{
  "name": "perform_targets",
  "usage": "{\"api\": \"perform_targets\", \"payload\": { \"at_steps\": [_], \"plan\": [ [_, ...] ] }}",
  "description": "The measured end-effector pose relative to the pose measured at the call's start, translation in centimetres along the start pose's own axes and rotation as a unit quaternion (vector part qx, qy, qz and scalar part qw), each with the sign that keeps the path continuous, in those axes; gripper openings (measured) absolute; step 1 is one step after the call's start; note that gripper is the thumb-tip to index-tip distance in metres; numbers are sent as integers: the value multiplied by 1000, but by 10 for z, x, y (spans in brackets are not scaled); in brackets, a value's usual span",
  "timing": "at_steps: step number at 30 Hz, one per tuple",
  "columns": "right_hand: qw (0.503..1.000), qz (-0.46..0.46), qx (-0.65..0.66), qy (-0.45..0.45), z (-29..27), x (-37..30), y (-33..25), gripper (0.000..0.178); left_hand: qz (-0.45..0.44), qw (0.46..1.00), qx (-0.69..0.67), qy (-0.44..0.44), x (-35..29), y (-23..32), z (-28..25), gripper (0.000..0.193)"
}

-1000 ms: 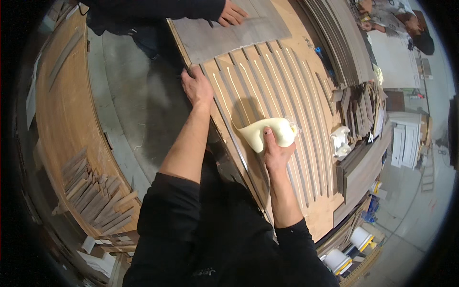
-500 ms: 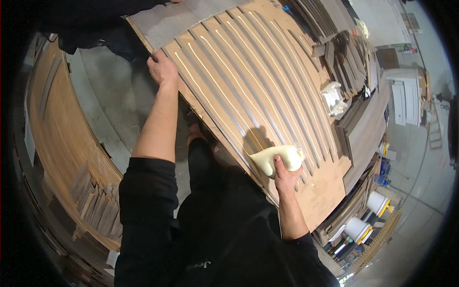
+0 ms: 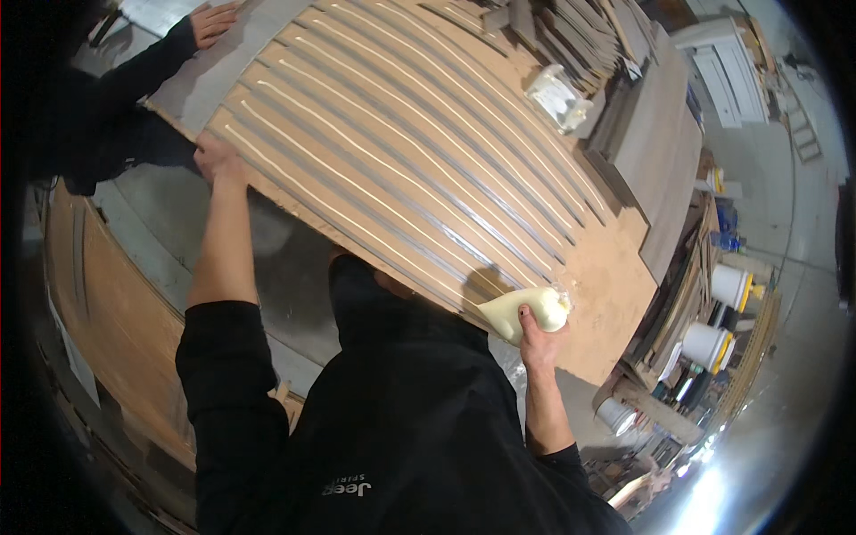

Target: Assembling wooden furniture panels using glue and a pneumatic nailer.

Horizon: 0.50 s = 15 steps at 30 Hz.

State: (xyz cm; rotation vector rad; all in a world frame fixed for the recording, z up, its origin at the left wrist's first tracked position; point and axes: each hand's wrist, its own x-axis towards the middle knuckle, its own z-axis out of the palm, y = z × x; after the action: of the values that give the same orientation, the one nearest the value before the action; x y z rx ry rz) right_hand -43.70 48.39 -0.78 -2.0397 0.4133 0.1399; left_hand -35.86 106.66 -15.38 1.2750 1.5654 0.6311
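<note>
Bag [image 3: 515, 314], soft, bulging and filled with something pale cream, sits in the right hand [image 3: 542, 341] of the person in front of me, whose thumb presses on its side while the fingers wrap beneath. It is down by the near edge of the worktop [image 3: 608, 299], toward the person's right, its narrow tip pointing left and its fatter end showing crumpled clear film. The left hand [image 3: 217, 158] is closed on the same edge, well away from the bag, near the corner on the far left.

Between the two, thin grey strips [image 3: 569, 239] run side by side along the tan surface, with cream lines [image 3: 290, 176] drawn between them. The bare tan area lies past the strips' right ends.

At the upper left, a co-worker's hand [image 3: 214, 24] rests, fingers extended, on a grey sheet [image 3: 198, 78] that lies beyond the strips' left ends. Across from the person, a white tray [image 3: 557, 96] smeared with cream stands by the far edge, just beside stacked grey boards [image 3: 658, 147]. Farther right are white buckets [image 3: 707, 345] with yellow parts.
</note>
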Motion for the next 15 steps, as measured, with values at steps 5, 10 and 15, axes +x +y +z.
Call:
{"api": "perform_targets", "payload": {
  "at_steps": [5,10,15],
  "plan": [
    [998,19,-26,62,-37,-15,19,22,-64,995,-67,-27,-46,14,14,73],
    [995,72,-23,64,-57,-17,45,38,194,955,176,-142,154,-68,-9,70],
    [990,54,-10,126,-72,-22,61,42,-62,998,4,-19,-54,31,-4,77]
  ]
}}
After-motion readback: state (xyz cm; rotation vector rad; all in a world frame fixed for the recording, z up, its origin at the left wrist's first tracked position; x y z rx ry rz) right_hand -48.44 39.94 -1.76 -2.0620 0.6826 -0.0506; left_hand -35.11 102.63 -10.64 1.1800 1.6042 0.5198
